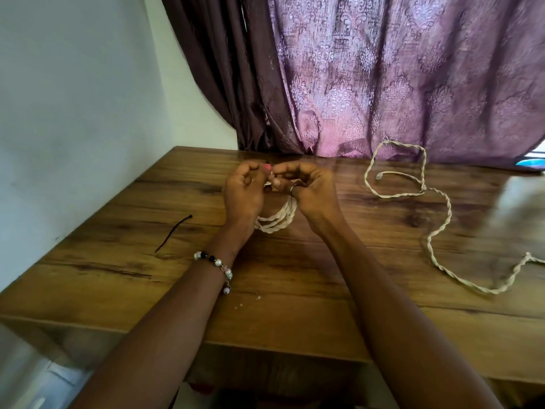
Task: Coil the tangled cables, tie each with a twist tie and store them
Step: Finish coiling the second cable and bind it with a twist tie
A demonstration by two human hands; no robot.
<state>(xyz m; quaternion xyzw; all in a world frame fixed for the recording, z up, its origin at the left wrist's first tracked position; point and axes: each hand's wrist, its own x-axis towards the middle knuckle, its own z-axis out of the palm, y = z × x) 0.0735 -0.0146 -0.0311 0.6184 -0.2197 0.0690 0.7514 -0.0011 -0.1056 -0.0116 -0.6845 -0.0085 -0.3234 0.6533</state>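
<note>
No writing can be read anywhere. Two cream twisted cables show: one coiled cable [275, 219] in several loops hangs between the hands above the wood-grain surface [118, 261]; one loose cable [436, 219] snakes across the surface to the right, well apart. The left hand [243, 193] and the right hand [309, 190] have curled fingers pinching the top of the coil. One thin dark twist tie [174, 233] lies to the left. A patterned purple curtain [383, 78] hangs behind.
</note>
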